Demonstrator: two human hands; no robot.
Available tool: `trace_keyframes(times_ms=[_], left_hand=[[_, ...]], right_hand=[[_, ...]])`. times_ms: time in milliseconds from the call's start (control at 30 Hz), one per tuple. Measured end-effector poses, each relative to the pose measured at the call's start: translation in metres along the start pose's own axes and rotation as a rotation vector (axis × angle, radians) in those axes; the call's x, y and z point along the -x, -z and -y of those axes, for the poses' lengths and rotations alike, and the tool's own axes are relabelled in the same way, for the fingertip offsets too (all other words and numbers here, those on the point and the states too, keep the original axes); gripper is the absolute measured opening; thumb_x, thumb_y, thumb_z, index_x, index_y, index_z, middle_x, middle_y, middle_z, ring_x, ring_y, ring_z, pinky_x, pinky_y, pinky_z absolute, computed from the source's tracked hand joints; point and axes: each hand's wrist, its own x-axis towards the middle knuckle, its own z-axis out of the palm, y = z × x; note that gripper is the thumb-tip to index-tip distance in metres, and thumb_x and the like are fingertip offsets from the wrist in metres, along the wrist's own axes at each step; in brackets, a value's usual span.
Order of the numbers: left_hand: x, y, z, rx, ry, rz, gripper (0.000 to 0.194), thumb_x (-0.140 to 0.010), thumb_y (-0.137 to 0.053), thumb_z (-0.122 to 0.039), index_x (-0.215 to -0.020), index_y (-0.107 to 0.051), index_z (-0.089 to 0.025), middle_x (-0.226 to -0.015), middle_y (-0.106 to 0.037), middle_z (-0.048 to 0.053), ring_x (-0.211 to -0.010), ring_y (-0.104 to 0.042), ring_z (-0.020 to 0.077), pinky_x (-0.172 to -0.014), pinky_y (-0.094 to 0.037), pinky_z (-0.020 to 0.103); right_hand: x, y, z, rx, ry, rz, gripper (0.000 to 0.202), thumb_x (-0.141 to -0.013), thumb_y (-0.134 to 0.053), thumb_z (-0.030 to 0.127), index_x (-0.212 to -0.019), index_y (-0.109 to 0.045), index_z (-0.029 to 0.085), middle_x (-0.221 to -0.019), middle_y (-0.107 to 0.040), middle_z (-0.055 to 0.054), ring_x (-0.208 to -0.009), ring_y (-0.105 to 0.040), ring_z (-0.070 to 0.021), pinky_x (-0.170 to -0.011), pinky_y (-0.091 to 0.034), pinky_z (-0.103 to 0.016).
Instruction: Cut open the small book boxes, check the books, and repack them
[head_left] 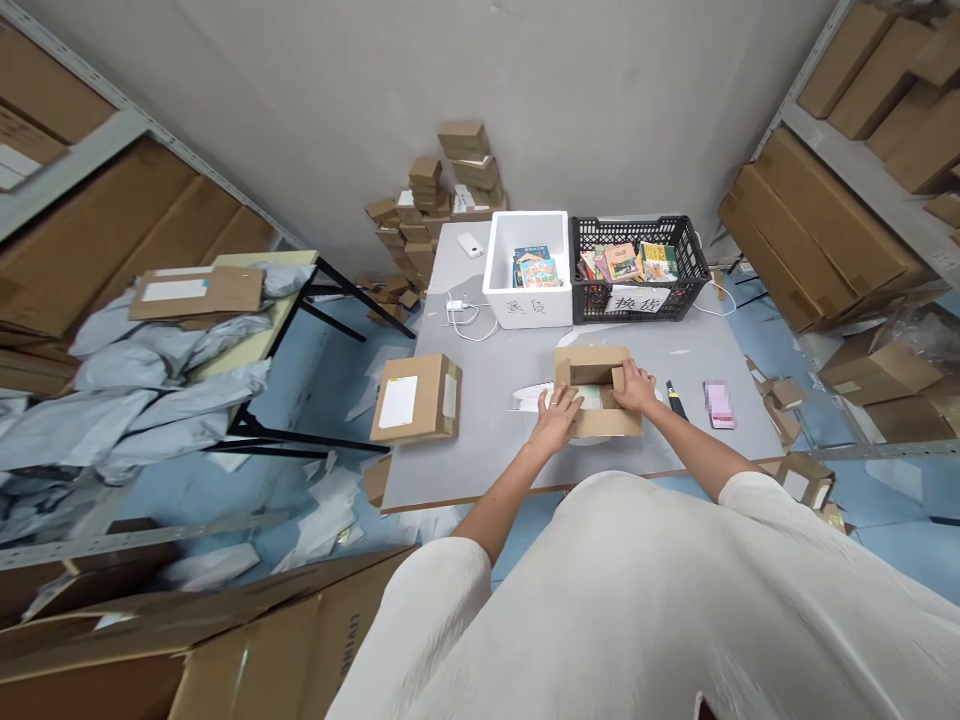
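Note:
An opened cardboard box (609,424) sits on the grey table in front of me, flaps folded outward. Something flat and pale green (589,396) shows inside. My left hand (556,418) grips the box's left side, fingers bent over the edge. On the right side, my right hand (636,386) has its fingers around a side flap. White paper or plastic (529,397) lies partly under the box, to the left. Close to my right forearm lies a yellow-and-black box cutter (676,400), with a pink pad-like item (720,404) beyond it.
A taped box (409,400) with a white label stands on the table (480,450) at left. Behind are a white foam bin (528,308) and a black crate (634,300) of books. A white cable (472,330) lies nearby. Parcels fill a side table (259,345); cartons surround me.

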Motion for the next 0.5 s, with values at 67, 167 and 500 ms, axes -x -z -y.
trace_keyframes(times_ms=[67, 167, 500], left_hand=[[0.011, 0.001, 0.002, -0.012, 0.109, -0.072, 0.072, -0.095, -0.064, -0.023, -0.164, -0.047, -0.034, -0.175, -0.042, 0.014, -0.169, -0.024, 0.0396, -0.135, -0.01, 0.071], [0.016, 0.003, 0.009, -0.014, 0.297, -0.133, 0.077, -0.094, -0.071, -0.037, -0.166, -0.044, -0.029, -0.173, -0.042, 0.019, -0.168, -0.02, 0.0457, -0.132, -0.009, 0.076], [-0.038, 0.011, 0.057, 0.059, 0.221, 0.072, 0.114, -0.077, -0.088, -0.063, -0.171, -0.034, -0.029, -0.177, -0.034, 0.021, -0.155, -0.041, 0.0483, -0.122, -0.037, 0.06]], right_hand=[[0.0, 0.0, -0.001, -0.026, -0.013, 0.023, 0.095, -0.089, -0.071, 0.052, -0.171, -0.03, 0.028, -0.184, -0.023, -0.015, -0.157, -0.038, -0.045, -0.127, -0.028, -0.067], [0.0, 0.008, -0.003, -0.082, -0.044, 0.07, 0.095, -0.088, -0.069, 0.048, -0.173, -0.031, 0.028, -0.185, -0.021, -0.013, -0.16, -0.035, -0.0451, -0.127, -0.03, -0.067], [0.02, 0.038, -0.043, -0.537, 0.02, -0.01, 0.075, -0.093, -0.053, 0.036, -0.168, -0.048, 0.026, -0.173, -0.048, -0.011, -0.146, -0.058, -0.0309, -0.119, -0.051, -0.048]])
